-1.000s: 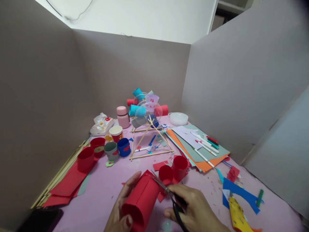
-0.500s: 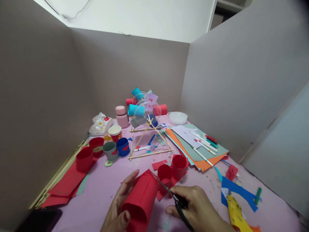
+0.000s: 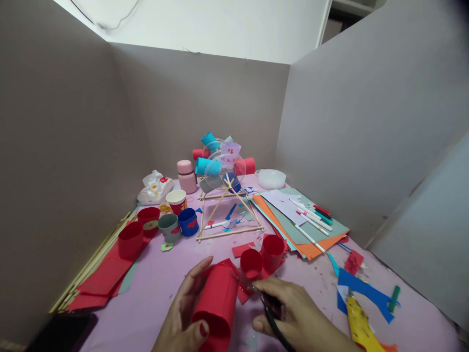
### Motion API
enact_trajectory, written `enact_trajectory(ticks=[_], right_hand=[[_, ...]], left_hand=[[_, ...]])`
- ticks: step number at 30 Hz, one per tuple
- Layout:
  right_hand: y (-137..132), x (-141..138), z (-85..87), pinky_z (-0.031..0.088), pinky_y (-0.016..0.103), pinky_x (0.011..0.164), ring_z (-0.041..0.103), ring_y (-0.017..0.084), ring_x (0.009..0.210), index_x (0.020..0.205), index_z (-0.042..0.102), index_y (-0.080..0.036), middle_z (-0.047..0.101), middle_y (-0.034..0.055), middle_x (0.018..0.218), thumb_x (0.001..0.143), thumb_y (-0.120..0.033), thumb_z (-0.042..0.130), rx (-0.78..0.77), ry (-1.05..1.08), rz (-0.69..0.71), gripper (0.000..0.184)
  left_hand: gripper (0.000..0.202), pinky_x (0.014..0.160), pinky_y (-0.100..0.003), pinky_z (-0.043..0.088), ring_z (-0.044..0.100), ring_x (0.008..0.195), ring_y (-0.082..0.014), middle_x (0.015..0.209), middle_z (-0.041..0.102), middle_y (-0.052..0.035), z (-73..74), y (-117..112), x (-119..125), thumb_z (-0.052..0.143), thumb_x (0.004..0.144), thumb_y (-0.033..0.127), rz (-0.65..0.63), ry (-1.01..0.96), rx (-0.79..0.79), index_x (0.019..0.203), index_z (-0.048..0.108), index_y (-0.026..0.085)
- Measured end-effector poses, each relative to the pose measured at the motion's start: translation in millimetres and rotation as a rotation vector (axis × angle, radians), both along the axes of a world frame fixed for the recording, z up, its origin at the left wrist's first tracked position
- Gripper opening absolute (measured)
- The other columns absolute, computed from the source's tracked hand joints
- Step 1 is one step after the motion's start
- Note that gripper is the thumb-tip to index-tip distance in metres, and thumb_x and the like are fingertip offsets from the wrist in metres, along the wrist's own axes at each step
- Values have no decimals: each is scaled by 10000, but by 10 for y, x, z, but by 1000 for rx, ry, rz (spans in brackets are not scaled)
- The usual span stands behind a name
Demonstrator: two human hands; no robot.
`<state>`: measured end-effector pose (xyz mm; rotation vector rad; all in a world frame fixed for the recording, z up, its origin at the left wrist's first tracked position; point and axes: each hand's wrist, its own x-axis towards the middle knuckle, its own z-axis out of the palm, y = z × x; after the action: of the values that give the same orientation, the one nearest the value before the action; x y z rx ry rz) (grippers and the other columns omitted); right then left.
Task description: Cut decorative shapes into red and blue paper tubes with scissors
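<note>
Lying tilted near the front edge, a red paper tube (image 3: 218, 298) is gripped by my left hand (image 3: 186, 308), thumb at its near rim and fingers along its left side. My right hand (image 3: 289, 308) is closed round the black handles of a pair of scissors (image 3: 269, 305). The blades point up and left, at the far right edge of the tube; the tips are blurred. Just beyond stand two short red paper cups (image 3: 251, 264) on red paper, beside a small red scrap (image 3: 243, 249).
Behind is a stick frame (image 3: 230, 236) bearing a wheel of coloured paper tubes (image 3: 208, 166). Several cups (image 3: 169, 229) and red sheets (image 3: 98, 278) lie left. Paper sheets (image 3: 330, 239) with pens, a blue scrap (image 3: 366, 291) and a yellow glue gun (image 3: 359, 318) lie right.
The red tube has turned in my left hand, so its seam no longer faces up, and it has shifted slightly right. The scissors have moved a little with my right hand.
</note>
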<state>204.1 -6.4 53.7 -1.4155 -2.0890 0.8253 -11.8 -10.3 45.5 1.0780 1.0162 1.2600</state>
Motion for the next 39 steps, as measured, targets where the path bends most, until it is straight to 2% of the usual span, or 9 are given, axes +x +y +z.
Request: enact_trajectory(ticks=[4, 7, 14, 20, 32, 35, 39], right_hand=[[5, -12, -57, 394, 220, 631, 571, 169, 691, 972, 670, -253, 668, -14, 833, 687, -343, 752, 31, -2, -9, 310], [1, -26, -77, 391, 223, 612, 574, 174, 683, 983, 671, -244, 675, -2, 826, 694, -351, 745, 36, -8, -19, 317], [-6, -28, -63, 354, 219, 576, 512, 151, 619, 808, 656, -221, 638, -8, 751, 733, -384, 688, 57, 15, -13, 183], [-18, -35, -45, 303, 213, 531, 412, 134, 565, 834, 648, -216, 527, -32, 658, 769, -453, 621, 73, 24, -18, 247], [7, -40, -81, 220, 222, 492, 324, 105, 526, 650, 546, -191, 370, -68, 573, 771, -506, 614, 33, 95, -12, 344], [-1, -27, -78, 216, 218, 485, 304, 101, 521, 647, 563, -188, 352, -75, 559, 761, -458, 647, 1, 78, -7, 305], [-16, -7, -57, 261, 203, 521, 391, 110, 564, 813, 647, -218, 493, -69, 637, 714, -342, 723, 15, 9, 12, 176]], left_hand=[[857, 883, -383, 484, 548, 1136, -373, 1217, 644, -106, 12, -13, 32, 762, 451, 640, -28, -40, -3, 1203, 571, 277], [824, 879, -378, 489, 593, 1070, -341, 1173, 670, -93, 37, -32, 61, 784, 451, 608, -69, -56, -17, 1186, 592, 289], [827, 890, -388, 477, 591, 1074, -342, 1179, 664, -92, 31, -42, 68, 794, 454, 589, -84, -86, -47, 1195, 583, 289], [862, 895, -401, 465, 573, 1082, -346, 1182, 647, -102, -57, 18, 1, 770, 446, 635, -107, -58, -30, 1213, 574, 292], [918, 890, -425, 456, 588, 1016, -345, 1124, 658, -112, -86, 38, -20, 725, 446, 692, -93, -10, -8, 1250, 544, 287], [875, 896, -412, 460, 552, 1109, -361, 1186, 643, -116, -74, 35, -13, 750, 453, 657, -106, -48, -11, 1228, 563, 297], [835, 886, -396, 472, 588, 1066, -326, 1173, 643, -97, -47, 29, -10, 800, 447, 591, -123, -67, -2, 1201, 571, 316]])
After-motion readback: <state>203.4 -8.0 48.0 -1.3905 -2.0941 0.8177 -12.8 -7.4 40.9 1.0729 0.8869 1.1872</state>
